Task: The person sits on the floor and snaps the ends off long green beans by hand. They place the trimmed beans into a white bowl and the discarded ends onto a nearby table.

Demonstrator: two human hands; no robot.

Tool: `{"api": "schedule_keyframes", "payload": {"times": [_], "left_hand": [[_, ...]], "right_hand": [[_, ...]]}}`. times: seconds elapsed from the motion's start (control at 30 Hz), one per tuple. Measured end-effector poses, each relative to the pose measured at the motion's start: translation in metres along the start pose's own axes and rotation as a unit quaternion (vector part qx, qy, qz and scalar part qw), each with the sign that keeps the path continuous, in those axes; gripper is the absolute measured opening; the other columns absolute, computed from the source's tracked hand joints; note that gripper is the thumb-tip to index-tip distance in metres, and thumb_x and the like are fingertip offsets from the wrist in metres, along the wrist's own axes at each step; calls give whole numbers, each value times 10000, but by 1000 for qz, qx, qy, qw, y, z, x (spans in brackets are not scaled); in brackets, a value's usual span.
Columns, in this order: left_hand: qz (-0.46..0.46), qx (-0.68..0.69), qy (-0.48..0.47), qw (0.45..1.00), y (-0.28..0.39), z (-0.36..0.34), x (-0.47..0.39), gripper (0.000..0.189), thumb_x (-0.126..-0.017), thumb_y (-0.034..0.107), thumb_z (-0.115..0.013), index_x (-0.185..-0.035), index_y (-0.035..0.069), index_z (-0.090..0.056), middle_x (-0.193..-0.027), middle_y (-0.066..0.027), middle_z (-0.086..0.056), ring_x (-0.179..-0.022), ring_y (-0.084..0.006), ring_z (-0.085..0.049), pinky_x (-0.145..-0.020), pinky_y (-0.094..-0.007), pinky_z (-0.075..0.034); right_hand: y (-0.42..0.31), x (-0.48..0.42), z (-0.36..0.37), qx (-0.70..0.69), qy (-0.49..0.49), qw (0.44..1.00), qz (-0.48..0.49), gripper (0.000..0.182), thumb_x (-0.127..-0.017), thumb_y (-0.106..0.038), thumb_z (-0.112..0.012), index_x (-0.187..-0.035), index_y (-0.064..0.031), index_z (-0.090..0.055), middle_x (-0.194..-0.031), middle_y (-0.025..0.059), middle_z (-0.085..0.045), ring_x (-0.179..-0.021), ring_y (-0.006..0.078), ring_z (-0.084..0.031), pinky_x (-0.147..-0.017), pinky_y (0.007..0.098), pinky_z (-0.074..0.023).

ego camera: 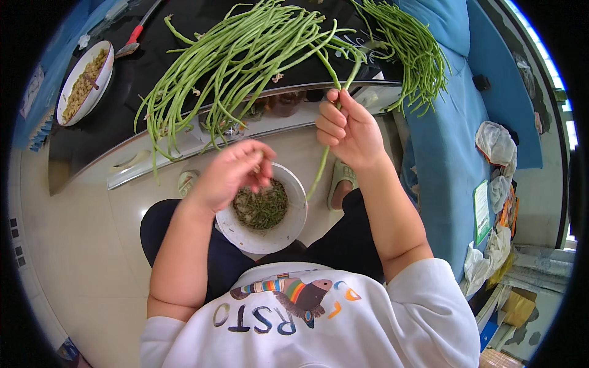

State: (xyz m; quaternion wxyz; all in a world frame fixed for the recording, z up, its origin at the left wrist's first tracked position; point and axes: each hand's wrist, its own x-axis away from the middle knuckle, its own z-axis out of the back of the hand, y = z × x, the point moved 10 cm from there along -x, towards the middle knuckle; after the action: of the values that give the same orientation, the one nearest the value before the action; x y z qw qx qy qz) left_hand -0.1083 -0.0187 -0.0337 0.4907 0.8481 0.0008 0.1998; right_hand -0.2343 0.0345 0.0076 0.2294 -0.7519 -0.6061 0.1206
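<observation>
My right hand (349, 126) pinches green yard-long beans (352, 69) near the edge of a black table. One bean passes through the fist, and its lower part hangs beside a white bucket (297, 225). Above that bucket is my left hand (237, 172), blurred, with its fingers curled; whether it holds a small piece cannot be told. Short green and brown plant scraps (262, 207) lie in the bucket. A large heap of long beans (230, 69) spreads over the table, some ends drooping past its front edge. Another bundle (412, 50) lies at the table's right end, against the blue sofa.
On the black table (92, 142), a white bowl (103, 76) of brownish food and a red-handled tool (133, 37) stand at the left. Below runs a shelf (138, 172) with items. Slippered feet flank the bucket. The blue sofa (453, 152) bounds the right, with plastic bags (497, 142) beyond.
</observation>
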Motion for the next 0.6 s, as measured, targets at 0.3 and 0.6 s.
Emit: {"api": "schedule_keyframes", "payload": {"times": [0.3, 0.6], "left_hand": [[96, 134, -131, 978, -41, -46, -5, 272, -891, 121, -367, -1061, -30, -517, -881, -119, -603, -668, -116, -566, -553, -211, -441], [109, 60, -125, 984, -41, -45, -2, 277, -863, 100, -424, -1086, -39, -513, -711, -6, -507, -546, -27, -414, -463, -138, -308]], "right_hand": [[-2, -5, 14, 29, 59, 997, 46, 252, -946, -283, -317, -918, -97, -486, -635, -25, -364, -579, 111, -364, -599, 275, -360], [-2, -7, 24, 57, 74, 995, 43, 260, -939, -294, -330, -961, -91, -491, -697, 7, -461, -643, 137, -437, -629, 300, -382]]}}
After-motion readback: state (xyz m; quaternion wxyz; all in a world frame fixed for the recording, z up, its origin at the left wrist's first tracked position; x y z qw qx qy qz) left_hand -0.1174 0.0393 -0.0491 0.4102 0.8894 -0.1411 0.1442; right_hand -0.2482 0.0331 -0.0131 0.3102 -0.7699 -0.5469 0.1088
